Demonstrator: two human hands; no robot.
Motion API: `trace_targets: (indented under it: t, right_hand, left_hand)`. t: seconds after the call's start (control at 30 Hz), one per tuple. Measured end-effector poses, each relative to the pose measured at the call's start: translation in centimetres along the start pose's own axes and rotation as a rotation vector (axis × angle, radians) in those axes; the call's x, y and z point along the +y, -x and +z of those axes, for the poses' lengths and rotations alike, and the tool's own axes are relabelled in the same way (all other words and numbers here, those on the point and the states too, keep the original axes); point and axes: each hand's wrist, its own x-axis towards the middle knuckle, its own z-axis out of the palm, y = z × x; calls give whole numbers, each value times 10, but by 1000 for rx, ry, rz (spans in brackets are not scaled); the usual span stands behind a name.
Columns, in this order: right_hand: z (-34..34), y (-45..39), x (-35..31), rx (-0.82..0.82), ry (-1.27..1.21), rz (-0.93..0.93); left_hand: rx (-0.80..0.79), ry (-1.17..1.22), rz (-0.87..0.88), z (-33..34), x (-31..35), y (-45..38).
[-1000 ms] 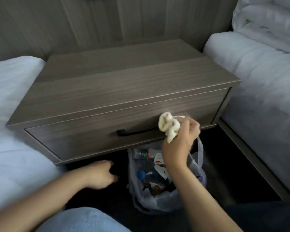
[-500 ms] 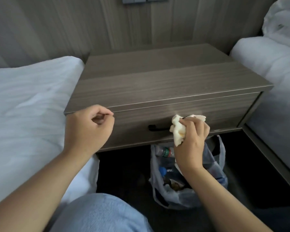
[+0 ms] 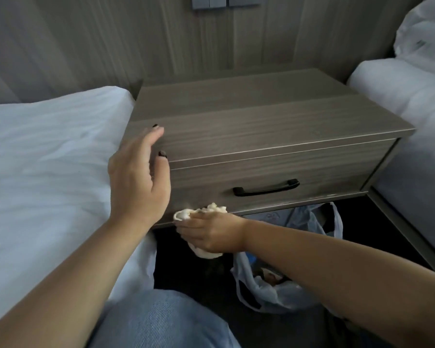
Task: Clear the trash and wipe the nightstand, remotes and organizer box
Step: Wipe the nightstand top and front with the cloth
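Observation:
The grey-brown wooden nightstand (image 3: pixel 256 121) stands between two beds, its top bare and its drawer closed, with a black handle (image 3: pixel 266 188). My right hand (image 3: pixel 209 231) grips a crumpled cream cloth (image 3: pixel 201 210) and presses it against the drawer front's lower left edge. My left hand (image 3: pixel 138 175) hovers with fingers spread at the nightstand's front left corner, holding nothing. A grey plastic trash bag (image 3: pixel 309 222) sits on the dark floor below the nightstand, partly hidden by my right forearm. No remotes or organizer box are visible.
White bedding (image 3: pixel 50 159) lies at the left and another white bed (image 3: pixel 412 91) at the right. Wall switches (image 3: pixel 225 1) sit above on the panelled wall. My knee in blue jeans (image 3: pixel 161 322) is at the bottom.
My right hand slid the cloth left and down along the drawer front, uncovering the handle. My left hand rose from near the floor and opened from a fist beside the nightstand's left corner.

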Motion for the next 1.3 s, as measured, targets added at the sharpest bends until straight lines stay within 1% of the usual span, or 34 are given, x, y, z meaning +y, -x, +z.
trace_targets:
  t: [0.03,0.1,0.2,0.3,0.33,0.37,0.4,0.43,0.47,0.5,0.53,0.57,0.6,0.67,0.7,0.73,0.77,0.8,0.83,0.87,0.93,1.0,1.03,1.07,1.1,1.13,1.17,1.2,1.23,1.27,1.3]
  right_hand:
    - [-3,16,1,-34,-16,17]
    - [-9,51,1,-57,-53,115]
    - [-25,116,-1,-129,-69,321]
    - [-49,184,-1,-191,-187,560]
    - [-56,202,-3,-171,-240,675]
    - [-64,213,-5,-120,-305,838]
    - [-71,220,-8,-20,-374,1055]
    - [-79,221,-8,136,-370,1282]
    - [-85,218,-8,279,-298,1517]
    - [-87,216,-5,366,-213,1724]
    - [-84,214,1,400,-191,1878]
    - [-78,209,7,413,-204,1973]
    - [-71,200,11,394,-239,2019]
    - [-51,178,7,285,-319,2001]
    - [-43,166,-4,177,-346,1948]
    - [-39,154,-19,59,-374,1855]
    - [-38,143,-37,19,-427,1734]
    - [-39,136,-54,59,-464,1605]
    - [-43,135,-67,140,-457,1537]
    - [-52,135,-73,219,-461,1567]
    - [-65,146,-58,409,-406,1714]
    - [-72,155,-25,593,-268,1822]
    - [-71,156,-10,633,-191,1879]
    - [-69,153,0,629,-162,1929]
    - [-63,148,3,584,-181,1956]
    - [-55,142,0,493,-223,1929]
    - [-46,137,-11,370,-267,1829]
    - [-38,131,-25,257,-315,1676]
    - [-33,130,-40,204,-349,1532]
    - [-35,132,-50,207,-377,1476]
    - [-42,138,-52,259,-383,1519]
  left_hand:
    - [-34,-60,105,4,1,3]
    - [-119,-138,279,13,6,8]
    - [-229,-118,508,22,18,16]
    - [-287,-104,677,27,25,25]
    - [-327,-112,727,29,26,30]
    - [-386,-134,781,33,26,34]
    - [-458,-175,840,38,24,39]
    - [-527,-237,903,44,21,44]
    - [-586,-324,964,50,15,47]
    - [-636,-427,1014,55,11,51]
    - [-683,-533,1051,61,6,53]
    - [-728,-629,1079,66,1,55]
    - [-761,-709,1099,71,-3,57]
    - [-752,-812,1118,77,-10,58]
    - [-726,-827,1124,79,-12,58]
    - [-709,-820,1129,81,-14,58]
    - [-699,-801,1135,83,-16,58]
    - [-692,-775,1137,84,-18,58]
    - [-683,-750,1136,85,-20,58]
    - [-671,-727,1137,85,-21,58]
    - [-653,-701,1137,85,-21,58]
    - [-664,-705,1126,85,-18,58]
    - [-676,-720,1118,85,-17,58]
    - [-686,-734,1113,84,-16,57]
    - [-690,-740,1111,83,-15,56]
    - [-689,-739,1109,83,-15,55]
    - [-688,-738,1107,83,-15,55]
    - [-689,-739,1105,83,-15,54]
    - [-689,-740,1105,83,-15,54]
    - [-687,-741,1107,83,-15,54]
    - [-682,-740,1107,83,-15,54]
